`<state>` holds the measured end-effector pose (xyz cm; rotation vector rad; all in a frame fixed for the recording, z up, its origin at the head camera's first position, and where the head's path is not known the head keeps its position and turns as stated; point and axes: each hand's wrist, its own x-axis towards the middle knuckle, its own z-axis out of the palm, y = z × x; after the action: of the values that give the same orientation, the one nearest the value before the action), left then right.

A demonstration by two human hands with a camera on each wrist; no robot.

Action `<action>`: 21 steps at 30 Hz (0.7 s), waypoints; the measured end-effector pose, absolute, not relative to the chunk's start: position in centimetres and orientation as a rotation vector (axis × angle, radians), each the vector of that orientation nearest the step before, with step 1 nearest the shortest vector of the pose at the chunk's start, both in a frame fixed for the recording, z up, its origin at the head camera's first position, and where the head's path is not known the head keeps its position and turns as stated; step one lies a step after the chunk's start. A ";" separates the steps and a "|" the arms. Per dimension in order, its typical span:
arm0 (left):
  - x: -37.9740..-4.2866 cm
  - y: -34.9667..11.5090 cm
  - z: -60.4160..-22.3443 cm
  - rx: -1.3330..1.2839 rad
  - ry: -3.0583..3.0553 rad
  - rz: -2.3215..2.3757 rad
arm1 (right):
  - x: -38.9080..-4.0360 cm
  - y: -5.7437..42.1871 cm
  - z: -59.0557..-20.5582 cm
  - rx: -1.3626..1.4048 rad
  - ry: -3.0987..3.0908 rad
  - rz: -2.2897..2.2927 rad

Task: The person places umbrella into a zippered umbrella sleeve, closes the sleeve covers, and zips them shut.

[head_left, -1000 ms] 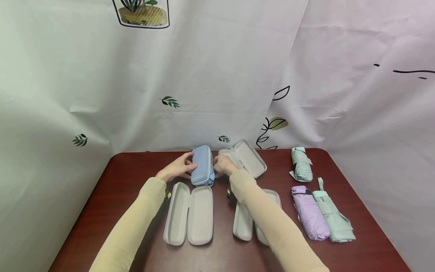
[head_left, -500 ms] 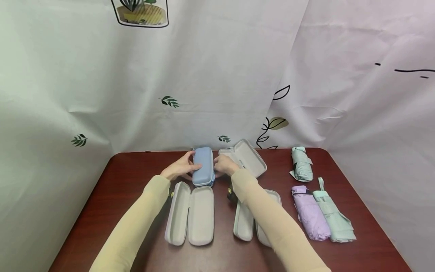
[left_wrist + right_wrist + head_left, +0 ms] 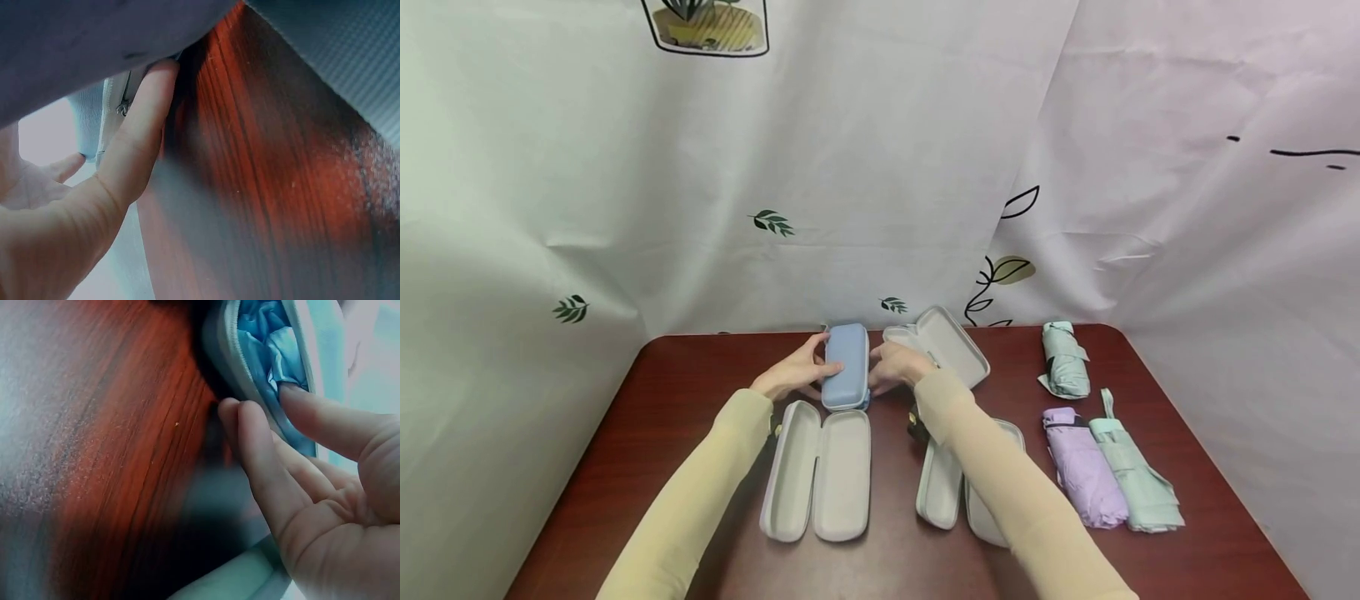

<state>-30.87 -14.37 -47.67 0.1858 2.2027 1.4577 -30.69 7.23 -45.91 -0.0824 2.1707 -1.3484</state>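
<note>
A blue zippered hard case (image 3: 846, 367) lies lengthwise near the table's back edge, its lid folded over. My left hand (image 3: 790, 372) grips its left side, thumb on the lid; in the left wrist view a finger (image 3: 134, 131) reaches along the zipper edge. On the opposite side is my right hand (image 3: 901, 365). The right wrist view shows crumpled blue shiny fabric (image 3: 284, 356) inside the gap between the zipper edges. My right thumb (image 3: 331, 419) presses this fabric, while the other fingers (image 3: 259, 440) extend beside the lower rim.
Open grey-lined cases lie at front left (image 3: 842, 475), under my right forearm (image 3: 940, 487), and at the back (image 3: 953, 346). At right are a rolled mint umbrella (image 3: 1065, 360), a purple umbrella (image 3: 1084, 471) and another mint umbrella (image 3: 1137, 479). A white cloth (image 3: 880, 167) hangs behind the table.
The blue case's lid has come down flatter, and less blue fabric shows at its right side. My right hand has shifted slightly along that side; my left keeps its grip.
</note>
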 end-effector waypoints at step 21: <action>-30.6 -13.5 -47.8 0.175 2.308 1.395 | -30.4 7.1 -46.3 -0.083 2.314 -1.203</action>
<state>-30.58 -13.54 -47.76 0.1754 2.3075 1.3948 -30.37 7.09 -46.34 -0.0835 2.3143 -1.2033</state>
